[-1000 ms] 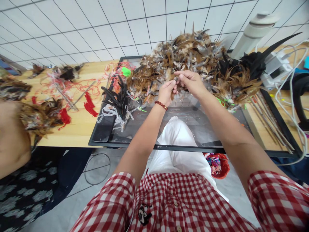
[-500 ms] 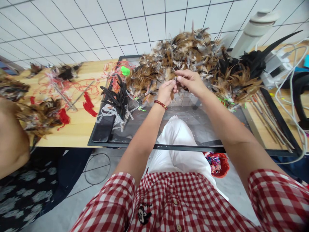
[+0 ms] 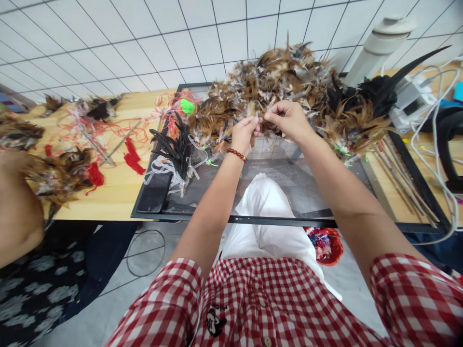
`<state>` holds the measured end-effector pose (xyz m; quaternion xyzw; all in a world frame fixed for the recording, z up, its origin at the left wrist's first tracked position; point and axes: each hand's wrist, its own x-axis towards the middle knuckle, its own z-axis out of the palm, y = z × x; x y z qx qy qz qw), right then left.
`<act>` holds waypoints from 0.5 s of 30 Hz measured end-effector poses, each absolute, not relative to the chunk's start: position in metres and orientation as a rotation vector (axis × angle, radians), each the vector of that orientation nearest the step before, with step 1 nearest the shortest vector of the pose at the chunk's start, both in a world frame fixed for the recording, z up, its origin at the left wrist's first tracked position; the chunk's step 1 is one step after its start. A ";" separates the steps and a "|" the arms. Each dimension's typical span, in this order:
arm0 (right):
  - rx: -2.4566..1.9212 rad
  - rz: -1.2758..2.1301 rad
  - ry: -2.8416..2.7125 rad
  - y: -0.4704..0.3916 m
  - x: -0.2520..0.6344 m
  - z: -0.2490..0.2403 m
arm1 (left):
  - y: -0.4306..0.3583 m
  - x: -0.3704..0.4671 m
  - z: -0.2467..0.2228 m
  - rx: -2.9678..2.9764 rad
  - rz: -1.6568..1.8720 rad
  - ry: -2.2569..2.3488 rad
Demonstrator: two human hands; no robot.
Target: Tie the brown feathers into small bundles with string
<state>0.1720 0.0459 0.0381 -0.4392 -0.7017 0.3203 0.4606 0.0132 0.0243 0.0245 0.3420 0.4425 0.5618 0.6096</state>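
The piece (image 3: pixel 260 118) pinched in the left hand (image 3: pixel 245 132) was indistinct; left of the feather pile (image 3: pixel 285 72), a co-worker's arm (image 3: pixel 18 212) was cropped.

No word, brand or number can be read with certainty. The only lettering (image 3: pixel 221 307) that shows is a short dark row on the front of the red-and-white gingham shirt (image 3: pixel 289 294), just above a black-and-white cartoon print (image 3: pixel 214 322); it is too small and blurred to spell out.
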 end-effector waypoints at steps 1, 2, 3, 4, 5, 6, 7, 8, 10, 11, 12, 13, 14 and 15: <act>-1.095 0.795 -1.838 0.047 0.176 0.039 | 0.026 0.012 0.025 0.749 1.328 1.041; -1.106 0.814 -1.980 0.048 0.181 0.039 | 0.028 0.010 0.024 0.716 1.350 1.055; -1.111 0.836 -2.132 0.050 0.184 0.039 | 0.029 0.009 0.024 0.691 1.366 1.063; -1.111 0.852 -2.265 0.051 0.187 0.037 | 0.030 0.008 0.024 0.675 1.373 1.065; -1.110 0.856 -2.360 0.053 0.189 0.035 | 0.031 0.008 0.023 0.667 1.374 1.065; -1.107 0.849 -2.415 0.054 0.190 0.033 | 0.032 0.008 0.023 0.662 1.372 1.063; -1.103 0.836 -2.436 0.055 0.189 0.030 | 0.032 0.009 0.022 0.661 1.370 1.062; -1.098 0.821 -2.436 0.056 0.188 0.026 | 0.032 0.009 0.022 0.661 1.368 1.062; -1.100 0.795 -2.433 0.058 0.184 0.020 | 0.032 0.011 0.021 0.663 1.366 1.063; -1.108 0.788 -2.447 0.058 0.182 0.017 | 0.032 0.011 0.020 0.664 1.365 1.065; -1.115 0.782 -2.468 0.058 0.180 0.016 | 0.032 0.012 0.019 0.664 1.363 1.067; -1.115 0.781 -2.488 0.058 0.179 0.016 | 0.032 0.012 0.019 0.663 1.359 1.068; -1.105 0.796 -2.502 0.057 0.179 0.017 | 0.032 0.012 0.018 0.663 1.355 1.067; -1.086 0.830 -2.495 0.056 0.179 0.019 | 0.032 0.012 0.017 0.665 1.352 1.060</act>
